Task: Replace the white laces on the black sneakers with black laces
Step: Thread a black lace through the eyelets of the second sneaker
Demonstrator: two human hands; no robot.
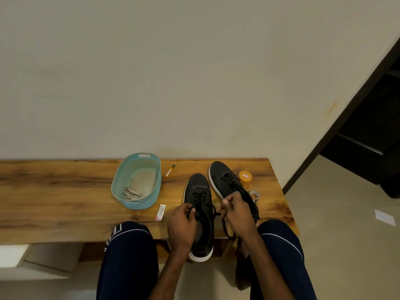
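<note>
Head view, left fingers (186, 210) and right fingers (227, 201) each pinching black lace (214, 211), over near sneaker (198, 191)

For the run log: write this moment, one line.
left hand, right hand: pinch black shoelace | white laces: in oval teal plastic basket

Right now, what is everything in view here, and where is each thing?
table: one, brown wood, by the wall
basket: one, teal, left of sneakers
white laces: one bundle, in basket
left sneaker: one, black, black lace, heel past table edge
right sneaker: one, black, beside it
jar: one, orange, beside right sneaker
tape roll: one, clear, near the jar
tube: one, green-capped, between basket and sneakers
small box: one, white-pink, near basket
left hand: pinching the black lace
right hand: pinching it too
</note>
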